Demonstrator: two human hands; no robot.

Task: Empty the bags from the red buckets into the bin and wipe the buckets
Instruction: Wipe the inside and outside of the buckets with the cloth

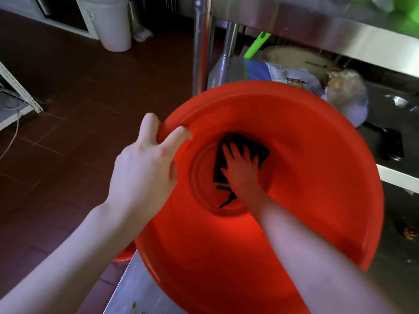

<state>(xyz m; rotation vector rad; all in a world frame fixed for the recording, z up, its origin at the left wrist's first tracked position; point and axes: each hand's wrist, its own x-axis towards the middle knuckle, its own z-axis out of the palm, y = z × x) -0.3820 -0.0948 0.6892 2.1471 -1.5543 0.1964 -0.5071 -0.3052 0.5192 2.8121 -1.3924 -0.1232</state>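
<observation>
Large round red plastic bucket (306,177), tipped with its mouth toward the person, its lower wall over the corner of the stainless-steel counter (136,291). The left hand (145,168) grips the rolled rim, fingers curled over it. The right hand (241,166) lies flat, fingers spread, pressing a dark cloth (260,150) onto the bucket's bottom. The bucket looks light, thin-walled and slightly flexible, its smooth inside probably slick when damp; the rim seems the surest hold. Close behind stand a steel table leg (201,53) and a cluttered lower shelf (385,105). Open room lies leftward over the red tiled floor (68,109), toward the white plastic bin (113,23).
</observation>
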